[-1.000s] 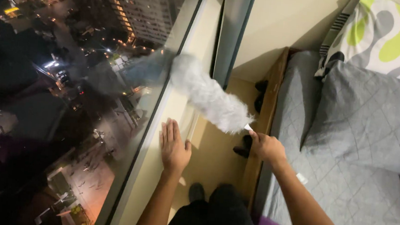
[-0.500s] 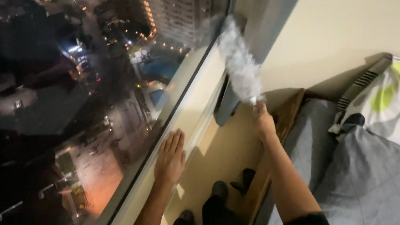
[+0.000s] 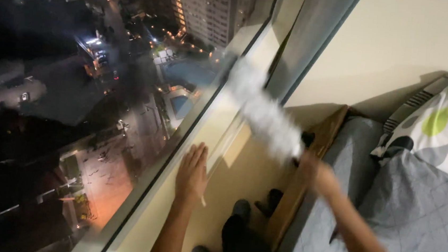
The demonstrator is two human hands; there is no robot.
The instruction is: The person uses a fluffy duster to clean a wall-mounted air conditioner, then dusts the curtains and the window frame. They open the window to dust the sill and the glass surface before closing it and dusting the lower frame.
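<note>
The fluffy white duster [image 3: 265, 113] lies slanted along the window ledge [image 3: 218, 136] beside the glass, its far end near the window frame; I see my right hand [image 3: 313, 173] closed around its handle, though motion blurs the grip. My left hand [image 3: 192, 172] rests flat and open on the ledge, holding nothing, and the grey bed [image 3: 386, 229] lies to my right.

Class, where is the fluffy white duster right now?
In the head view, the duster is centre frame over the window sill, held by the right hand, beside the bed.
</note>
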